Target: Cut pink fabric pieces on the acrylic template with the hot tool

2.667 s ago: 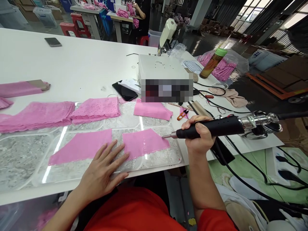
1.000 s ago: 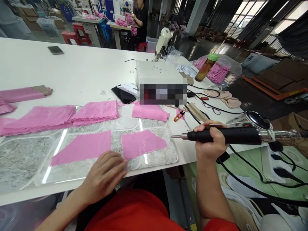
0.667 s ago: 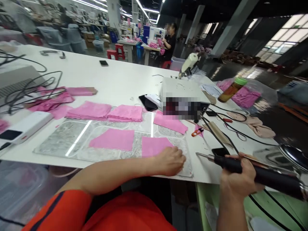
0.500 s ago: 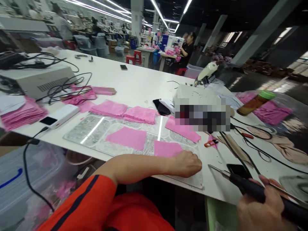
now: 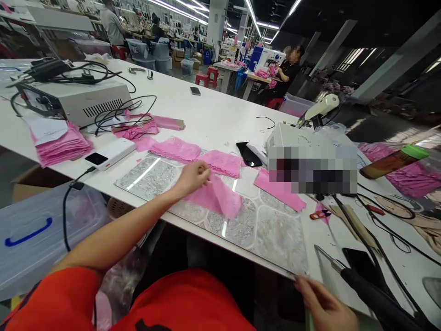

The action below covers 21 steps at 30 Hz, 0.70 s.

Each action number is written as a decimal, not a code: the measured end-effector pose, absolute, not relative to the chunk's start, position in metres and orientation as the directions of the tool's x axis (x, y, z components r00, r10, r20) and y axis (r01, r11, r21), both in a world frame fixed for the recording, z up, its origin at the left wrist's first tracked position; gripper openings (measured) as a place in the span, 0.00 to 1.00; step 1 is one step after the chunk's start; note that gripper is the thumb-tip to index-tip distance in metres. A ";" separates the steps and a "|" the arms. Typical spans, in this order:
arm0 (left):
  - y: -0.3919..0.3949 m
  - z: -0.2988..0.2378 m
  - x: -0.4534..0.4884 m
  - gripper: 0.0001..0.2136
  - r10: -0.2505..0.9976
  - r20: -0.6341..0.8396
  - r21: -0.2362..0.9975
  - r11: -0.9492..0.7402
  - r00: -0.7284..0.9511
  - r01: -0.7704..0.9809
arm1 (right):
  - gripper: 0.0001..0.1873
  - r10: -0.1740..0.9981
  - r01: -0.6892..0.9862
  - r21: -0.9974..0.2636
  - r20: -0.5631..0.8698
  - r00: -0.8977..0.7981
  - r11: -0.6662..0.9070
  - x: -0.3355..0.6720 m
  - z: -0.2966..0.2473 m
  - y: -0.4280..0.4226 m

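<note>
My left hand point(image 5: 194, 177) is closed on a pink fabric piece point(image 5: 220, 198), which hangs from the fingers above the clear patterned work mat point(image 5: 268, 230). My right hand point(image 5: 324, 307) sits at the table's near edge with fingers partly apart, next to the black handheld cutting tool point(image 5: 365, 288). The tool lies on the table beside the hand, metal tip pointing left. Two stacks of pink lace pieces point(image 5: 200, 154) rest at the mat's far edge.
A white control box point(image 5: 310, 151) stands behind the mat, with a dark phone point(image 5: 248, 154), orange snips point(image 5: 319, 214) and cables nearby. At left are another grey box point(image 5: 74, 99), a white power bank point(image 5: 108, 154) and a pink stack point(image 5: 62, 147). A person sits at a far table.
My left hand has picked up the right pink piece from the mat and carried it leftward. My right hand has loosened from the tool, which now lies on the table. My view swung left.
</note>
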State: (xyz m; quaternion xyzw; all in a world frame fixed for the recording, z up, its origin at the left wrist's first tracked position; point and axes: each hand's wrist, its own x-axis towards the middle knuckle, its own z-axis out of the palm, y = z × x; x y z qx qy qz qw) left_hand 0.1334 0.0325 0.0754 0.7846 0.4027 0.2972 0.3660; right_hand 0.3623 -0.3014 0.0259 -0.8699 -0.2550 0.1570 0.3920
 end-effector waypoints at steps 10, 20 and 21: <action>0.022 0.040 0.066 0.06 0.913 0.255 0.738 -0.396 0.317 0.547 | 0.08 0.936 0.877 -0.445 0.350 -0.018 0.184 0.290 0.038 -0.124; 0.011 0.027 0.047 0.04 0.868 0.361 0.559 -0.495 0.342 0.666 | 0.06 0.924 0.879 -0.391 0.361 -0.125 0.272 0.283 0.032 -0.109; 0.010 0.026 0.047 0.04 0.864 0.367 0.542 -0.501 0.345 0.675 | 0.06 0.923 0.879 -0.389 0.363 -0.129 0.276 0.283 0.032 -0.109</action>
